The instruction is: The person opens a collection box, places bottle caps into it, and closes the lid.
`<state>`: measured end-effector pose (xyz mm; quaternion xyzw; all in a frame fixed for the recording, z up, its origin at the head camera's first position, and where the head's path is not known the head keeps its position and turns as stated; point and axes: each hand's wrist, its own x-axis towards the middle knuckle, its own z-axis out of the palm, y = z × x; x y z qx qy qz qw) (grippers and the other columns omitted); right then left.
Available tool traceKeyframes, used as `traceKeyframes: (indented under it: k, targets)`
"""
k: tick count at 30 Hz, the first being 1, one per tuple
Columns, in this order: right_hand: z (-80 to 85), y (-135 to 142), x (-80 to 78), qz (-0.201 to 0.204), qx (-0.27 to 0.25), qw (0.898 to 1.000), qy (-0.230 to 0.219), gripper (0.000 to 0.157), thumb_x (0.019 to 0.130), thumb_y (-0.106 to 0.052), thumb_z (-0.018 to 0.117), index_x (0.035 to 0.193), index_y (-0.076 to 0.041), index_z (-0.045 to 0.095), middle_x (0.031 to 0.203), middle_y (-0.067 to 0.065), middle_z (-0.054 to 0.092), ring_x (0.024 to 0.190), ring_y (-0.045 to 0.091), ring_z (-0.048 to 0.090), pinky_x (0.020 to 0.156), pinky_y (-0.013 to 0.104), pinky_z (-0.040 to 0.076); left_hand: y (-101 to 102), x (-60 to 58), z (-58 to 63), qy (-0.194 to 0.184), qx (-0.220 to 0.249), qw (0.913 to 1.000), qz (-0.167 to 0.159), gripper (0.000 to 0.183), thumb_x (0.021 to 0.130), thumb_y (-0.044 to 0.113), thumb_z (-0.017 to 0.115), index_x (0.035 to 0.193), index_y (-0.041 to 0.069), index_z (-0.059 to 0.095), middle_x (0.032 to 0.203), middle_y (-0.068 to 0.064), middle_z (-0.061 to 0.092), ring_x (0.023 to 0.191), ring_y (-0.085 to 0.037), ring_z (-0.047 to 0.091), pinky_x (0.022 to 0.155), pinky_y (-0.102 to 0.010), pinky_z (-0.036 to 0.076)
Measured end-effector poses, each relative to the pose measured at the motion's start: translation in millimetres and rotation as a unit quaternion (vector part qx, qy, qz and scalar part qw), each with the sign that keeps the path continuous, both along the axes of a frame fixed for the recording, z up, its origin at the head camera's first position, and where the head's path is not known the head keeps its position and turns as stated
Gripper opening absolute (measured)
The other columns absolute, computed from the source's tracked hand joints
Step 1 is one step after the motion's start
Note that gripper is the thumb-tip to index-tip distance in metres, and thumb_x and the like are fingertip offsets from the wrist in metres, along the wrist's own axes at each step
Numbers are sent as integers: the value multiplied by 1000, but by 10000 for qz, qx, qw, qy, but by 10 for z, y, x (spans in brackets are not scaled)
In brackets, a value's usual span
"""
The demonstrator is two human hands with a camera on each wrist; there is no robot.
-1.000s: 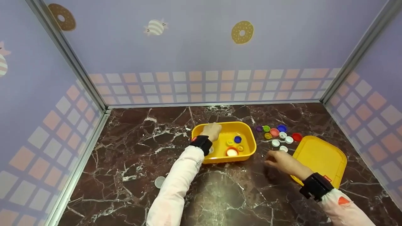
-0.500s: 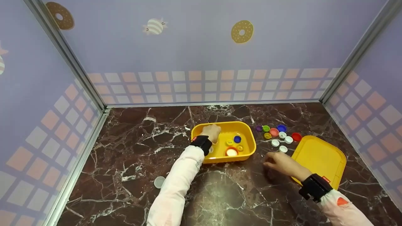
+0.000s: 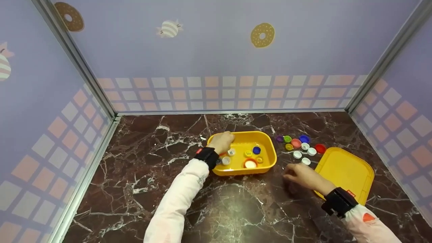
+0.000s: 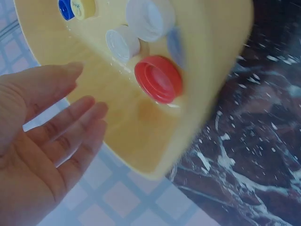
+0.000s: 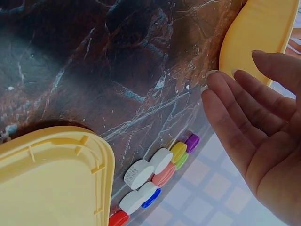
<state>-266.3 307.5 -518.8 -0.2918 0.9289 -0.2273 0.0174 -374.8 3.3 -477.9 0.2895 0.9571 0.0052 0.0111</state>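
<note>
My left hand point(image 3: 221, 141) hovers over the left end of a yellow plastic box point(image 3: 272, 158). In the left wrist view its fingers are relaxed and hold nothing, near a red bottle cap point(image 4: 158, 80) and two white caps point(image 4: 123, 43) inside the box. Further right in the box lie a blue cap point(image 3: 256, 150), yellow caps point(image 3: 248, 153) and a red-rimmed cap with a white middle point(image 3: 250, 164). Right of the box, my right hand point(image 3: 302, 173) hangs low over the table with loosely bent fingers, holding nothing.
A group of caps lies beyond my right hand, including several white caps point(image 3: 297, 154), a red cap point(image 3: 320, 148) and a purple cap point(image 5: 192, 142). The box's yellow lid point(image 3: 347, 175) lies at the right, partly under my right forearm. Patterned walls enclose the marble table point(image 3: 152, 162).
My left hand has shifted slightly left within the box, uncovering white caps. The grey cap on the table is now hidden by my left sleeve. My right hand stays put.
</note>
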Motion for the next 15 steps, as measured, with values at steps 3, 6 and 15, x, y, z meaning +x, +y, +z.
traceKeyframes:
  k: [3,6,15]
  targets:
    - [-1,-6,-4,45,-60,9999,124,6,80,-7,68,82,-6,62,70,-5,59,61,9,55,56,30,47,-99,21,32,91,218,9997,-94,15,80,0,57,91,7,65,86,-6,54,77,-22,56,64,-36,47]
    - [-11,-20,-12,133,-143,9996,189,6,79,-6,68,81,-6,62,70,-5,60,61,9,55,55,30,47,-201,35,56,83,447,9989,-70,20,76,-1,59,94,6,65,85,-6,52,77,-22,55,64,-36,46]
    - [-23,-61,-32,194,-113,9996,164,8,79,-7,68,79,-6,60,68,-5,58,58,8,52,53,29,45,-482,128,69,316,979,9947,25,14,79,2,61,93,4,64,86,-9,54,78,-26,57,66,-38,47]
